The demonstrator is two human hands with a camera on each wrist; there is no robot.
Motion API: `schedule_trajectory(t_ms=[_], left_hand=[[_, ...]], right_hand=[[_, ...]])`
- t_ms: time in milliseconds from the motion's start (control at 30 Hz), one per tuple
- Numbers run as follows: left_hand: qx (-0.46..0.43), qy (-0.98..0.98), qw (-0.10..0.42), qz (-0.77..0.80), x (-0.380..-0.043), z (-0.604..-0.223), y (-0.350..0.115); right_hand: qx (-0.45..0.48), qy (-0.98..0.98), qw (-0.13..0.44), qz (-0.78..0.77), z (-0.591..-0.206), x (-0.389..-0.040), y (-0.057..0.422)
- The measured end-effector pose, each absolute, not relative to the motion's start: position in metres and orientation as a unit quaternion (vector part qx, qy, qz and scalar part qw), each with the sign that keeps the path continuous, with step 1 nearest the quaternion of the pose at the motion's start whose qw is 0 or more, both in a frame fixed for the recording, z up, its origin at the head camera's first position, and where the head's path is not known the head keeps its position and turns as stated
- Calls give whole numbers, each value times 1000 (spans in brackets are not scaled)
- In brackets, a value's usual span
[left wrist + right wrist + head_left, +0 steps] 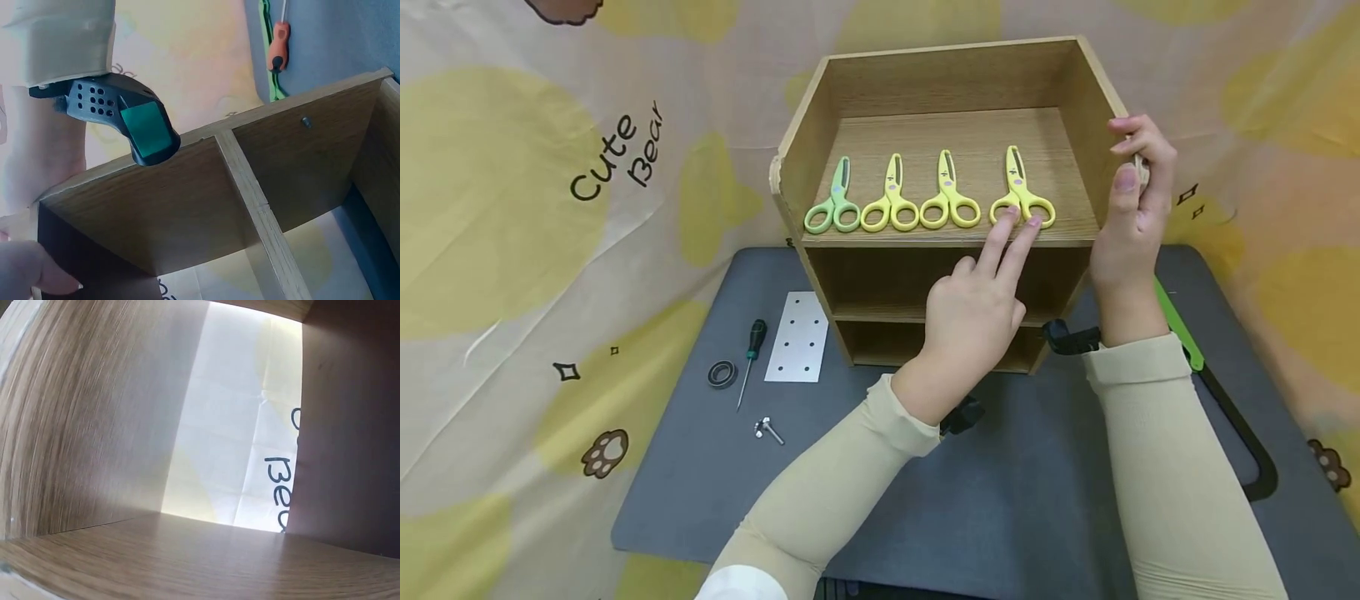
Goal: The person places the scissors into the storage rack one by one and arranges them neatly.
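A light wooden shelf (955, 79) stands tilted back on the table, its top tray facing me. In that tray lie one green pair of scissors (837, 197) and two yellow pairs, in a row with a third yellow pair of scissors (1018, 185) at the right. The left hand (972, 308) rests two straight fingers on the handles of this rightmost pair; its other fingers are folded. My right hand (1131, 204) grips the shelf's right side panel, thumb on the inner side. The right wrist view looks into a lower compartment (187, 556) with an open back.
On the grey table (1037, 492) at left lie a black ring (722, 374), a dark-handled screwdriver (752, 354), a white perforated plate (798, 337) and a bolt (768, 430). A green-and-black saw (1232, 408) lies at right, with an orange-handled screwdriver (279, 47) beside it.
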State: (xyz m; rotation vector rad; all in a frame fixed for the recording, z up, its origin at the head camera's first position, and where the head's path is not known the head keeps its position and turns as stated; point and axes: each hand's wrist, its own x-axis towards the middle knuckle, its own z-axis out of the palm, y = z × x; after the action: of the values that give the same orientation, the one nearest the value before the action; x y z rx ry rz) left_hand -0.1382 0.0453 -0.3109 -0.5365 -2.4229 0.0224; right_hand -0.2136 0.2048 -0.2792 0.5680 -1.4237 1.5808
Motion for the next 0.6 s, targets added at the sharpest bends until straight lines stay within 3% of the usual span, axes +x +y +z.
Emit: schedule_trajectory(t_ms=[367,600], left_hand=[[-213,-928,306,-24,-141,-314,38],[-307,-901,281,-122,-119,-313,38]], right_hand=[[232,-569,452,646,-281,-214,200],[218,-586,444,642,-278,-212,205]])
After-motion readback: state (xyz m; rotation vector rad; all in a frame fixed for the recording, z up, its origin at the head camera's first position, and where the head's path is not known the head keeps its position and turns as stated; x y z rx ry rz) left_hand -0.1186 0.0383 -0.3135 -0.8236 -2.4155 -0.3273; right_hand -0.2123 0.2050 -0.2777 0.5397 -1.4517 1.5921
